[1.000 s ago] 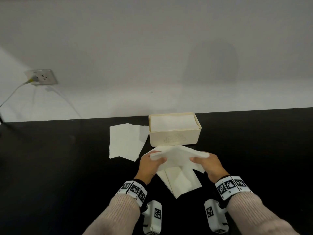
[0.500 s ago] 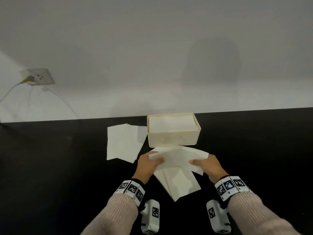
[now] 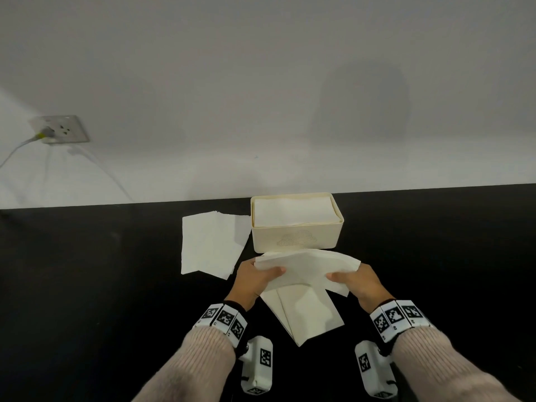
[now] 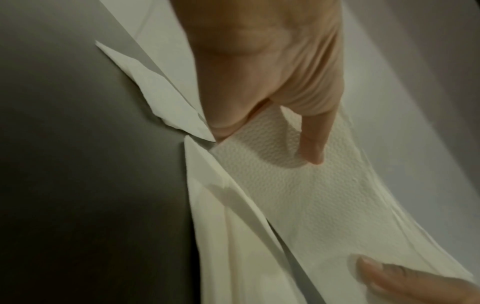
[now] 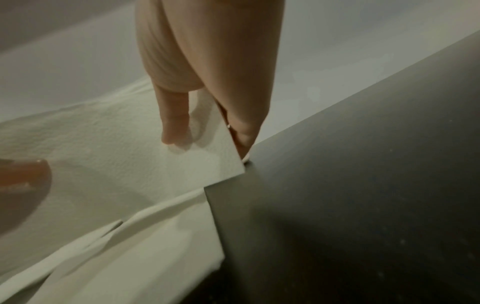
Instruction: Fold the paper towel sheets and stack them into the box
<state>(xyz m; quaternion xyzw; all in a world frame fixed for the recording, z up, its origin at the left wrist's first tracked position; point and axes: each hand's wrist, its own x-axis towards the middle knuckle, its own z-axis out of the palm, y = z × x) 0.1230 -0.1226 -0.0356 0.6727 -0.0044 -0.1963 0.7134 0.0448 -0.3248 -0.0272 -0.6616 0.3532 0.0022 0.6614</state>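
I see both hands holding one folded paper towel sheet (image 3: 307, 268) in the air, just in front of the cream box (image 3: 295, 237). My left hand (image 3: 255, 281) pinches the left end of the sheet, with the thumb on top and the fingers below. My right hand (image 3: 355, 282) pinches the right end in the same way. In the left wrist view the thumb (image 4: 314, 142) presses on the embossed surface of the sheet. The sheet bends a little between the two hands.

Below the hands, more paper towels (image 3: 307, 314) lie on the black table (image 3: 87, 285), turned at an angle. The box stands near the wall and has white folded sheets (image 3: 293, 211) inside, almost up to its rim. Left of the box, touching its side, one flat paper towel (image 3: 211, 245) lies on the table. On the wall at far left I see a socket (image 3: 59, 129) with a cable plugged in.
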